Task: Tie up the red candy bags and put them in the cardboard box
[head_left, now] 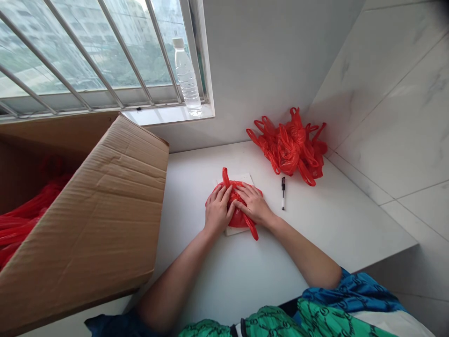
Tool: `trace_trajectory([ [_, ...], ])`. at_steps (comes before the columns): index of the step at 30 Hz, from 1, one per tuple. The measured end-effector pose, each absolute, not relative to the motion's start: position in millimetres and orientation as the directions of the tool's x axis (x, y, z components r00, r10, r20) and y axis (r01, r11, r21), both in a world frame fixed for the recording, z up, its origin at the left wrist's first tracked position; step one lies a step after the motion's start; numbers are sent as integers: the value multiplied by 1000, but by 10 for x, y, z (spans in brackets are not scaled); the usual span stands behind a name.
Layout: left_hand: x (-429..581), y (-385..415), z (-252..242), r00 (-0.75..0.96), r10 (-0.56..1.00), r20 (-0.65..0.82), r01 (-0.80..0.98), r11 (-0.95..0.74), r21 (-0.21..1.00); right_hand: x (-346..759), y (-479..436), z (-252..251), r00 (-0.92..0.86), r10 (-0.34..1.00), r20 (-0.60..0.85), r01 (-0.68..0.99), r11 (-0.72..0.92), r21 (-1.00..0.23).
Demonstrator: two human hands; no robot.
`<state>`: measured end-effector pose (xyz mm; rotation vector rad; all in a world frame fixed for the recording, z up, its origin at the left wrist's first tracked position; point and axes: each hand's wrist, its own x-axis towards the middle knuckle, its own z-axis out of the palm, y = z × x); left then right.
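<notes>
A crumpled red plastic bag [239, 216] lies on a white pad [245, 179] in the middle of the white table [315, 224]. My left hand [217, 208] presses on its left side, fingers bunched into the plastic. My right hand [255, 203] grips its right side, with one red handle loop trailing out below the wrist and another sticking up at the top. A black pen [283, 192] lies just right of my right hand.
A pile of knotted red bags [291, 147] sits in the far corner against the tiled wall. A large open cardboard box [94, 210] holding more red plastic stands at the left. A clear water bottle [187, 79] stands on the windowsill.
</notes>
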<state>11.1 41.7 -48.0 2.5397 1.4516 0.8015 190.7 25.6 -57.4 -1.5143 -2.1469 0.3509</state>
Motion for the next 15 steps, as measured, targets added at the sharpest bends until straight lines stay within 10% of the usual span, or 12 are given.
trace_trajectory([
  [15, 65, 437, -330, 328, 821, 467, 626, -559, 544, 2295, 52, -116, -425, 892, 153, 615, 409, -674],
])
